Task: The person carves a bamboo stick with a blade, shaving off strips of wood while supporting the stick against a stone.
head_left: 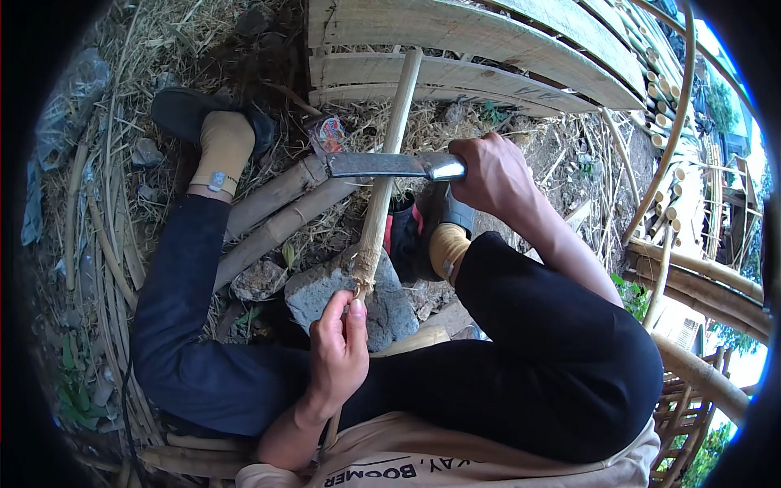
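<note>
A long pale wooden stick [390, 138] slants up and away from me, its frayed lower part above a grey stone block [317, 294]. My left hand [338, 354] is closed, thumb and forefinger pinching the stick just below the frayed part. A thinner length shows again below that wrist. My right hand [492, 177] wraps round the handle of a machete [378, 165], hiding most of the grip; a shiny metal collar shows beside the fist. The blade points left and lies across the stick around its middle; whether it touches is hard to tell.
A slatted wooden pallet [488, 37] stands at the far side. Bamboo poles [281, 228] lie between my feet and stone. More cut bamboo [667, 122] is stacked at right, beside a bamboo frame [700, 366]. Dry straw, plastic litter [73, 89] and a rock [259, 281] lie at left.
</note>
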Motion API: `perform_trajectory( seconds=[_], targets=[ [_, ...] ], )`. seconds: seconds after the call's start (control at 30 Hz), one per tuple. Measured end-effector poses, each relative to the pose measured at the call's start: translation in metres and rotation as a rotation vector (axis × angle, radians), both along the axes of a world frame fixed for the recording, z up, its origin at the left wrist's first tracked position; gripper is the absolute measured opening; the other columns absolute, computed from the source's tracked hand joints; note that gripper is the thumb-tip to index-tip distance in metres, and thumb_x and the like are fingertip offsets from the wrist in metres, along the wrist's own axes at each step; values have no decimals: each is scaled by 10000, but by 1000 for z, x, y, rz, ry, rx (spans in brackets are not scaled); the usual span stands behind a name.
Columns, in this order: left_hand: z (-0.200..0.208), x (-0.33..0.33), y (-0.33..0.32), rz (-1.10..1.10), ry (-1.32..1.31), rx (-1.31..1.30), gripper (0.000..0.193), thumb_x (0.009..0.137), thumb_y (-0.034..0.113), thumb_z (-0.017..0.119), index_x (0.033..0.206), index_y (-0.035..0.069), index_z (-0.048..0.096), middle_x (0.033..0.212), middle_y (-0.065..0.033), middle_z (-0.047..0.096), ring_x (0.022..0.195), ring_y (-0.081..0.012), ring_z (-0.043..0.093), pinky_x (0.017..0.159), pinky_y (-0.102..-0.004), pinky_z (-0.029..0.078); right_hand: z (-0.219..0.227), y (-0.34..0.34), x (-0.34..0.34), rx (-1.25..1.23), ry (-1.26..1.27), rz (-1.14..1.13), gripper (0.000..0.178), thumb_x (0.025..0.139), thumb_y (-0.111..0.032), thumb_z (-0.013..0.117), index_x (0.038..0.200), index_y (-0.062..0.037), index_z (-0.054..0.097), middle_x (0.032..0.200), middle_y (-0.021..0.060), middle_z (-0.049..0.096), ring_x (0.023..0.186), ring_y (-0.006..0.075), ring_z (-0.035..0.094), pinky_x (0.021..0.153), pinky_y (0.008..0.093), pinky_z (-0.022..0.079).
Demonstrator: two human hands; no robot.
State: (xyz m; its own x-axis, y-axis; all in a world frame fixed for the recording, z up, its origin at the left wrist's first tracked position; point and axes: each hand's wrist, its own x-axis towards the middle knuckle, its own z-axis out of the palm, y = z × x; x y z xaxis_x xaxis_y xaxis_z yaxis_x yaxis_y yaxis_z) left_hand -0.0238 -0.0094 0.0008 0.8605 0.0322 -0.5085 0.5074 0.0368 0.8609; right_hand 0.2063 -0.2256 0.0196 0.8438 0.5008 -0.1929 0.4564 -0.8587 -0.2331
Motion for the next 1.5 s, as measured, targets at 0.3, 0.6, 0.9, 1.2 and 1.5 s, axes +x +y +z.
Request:
perform_trajectory(
  seconds=[0.3,0.6,0.9,1.2,1.5],
  targets=[
    [2,2,0,-1,-63,81,204,1069,169,503,980,-2,568,596,1,446,503,-68,417,474,-291,327,-10,-21,19,-38,-139,-112,159,675,-126,677,818,-65,708,689,197,666,705,396,679,691,488,546],
    [-7,7,0,120,126,-320,224,1090,214,486,954,41,527,659,76,404,548,7,362,480,-197,294,-1,-37,15,-40,-243,-127,140,685,-138,667,804,-65,651,665,176,653,669,380,674,648,486,526],
    [1,1,0,62,66,-192,210,1090,187,471,989,19,546,631,70,391,530,-8,360,477,-217,303,-6,-9,3,13,-73,-17,122,689,-140,669,783,-63,675,671,188,655,691,403,671,670,492,539],
    [-3,-6,-11,-7,11,-220,209,1104,224,440,978,65,490,615,95,330,481,13,285,421,-201,220,4,-57,57,-120,-289,-218,202,720,-127,654,891,-40,720,785,220,699,748,416,688,746,498,550],
    [-4,4,1,79,182,-488,211,1092,240,487,972,67,503,613,97,353,492,7,316,442,-202,251,-7,-22,14,-125,-96,-5,141,683,-153,670,805,-85,657,679,166,660,668,382,672,616,502,528]
  ],
)
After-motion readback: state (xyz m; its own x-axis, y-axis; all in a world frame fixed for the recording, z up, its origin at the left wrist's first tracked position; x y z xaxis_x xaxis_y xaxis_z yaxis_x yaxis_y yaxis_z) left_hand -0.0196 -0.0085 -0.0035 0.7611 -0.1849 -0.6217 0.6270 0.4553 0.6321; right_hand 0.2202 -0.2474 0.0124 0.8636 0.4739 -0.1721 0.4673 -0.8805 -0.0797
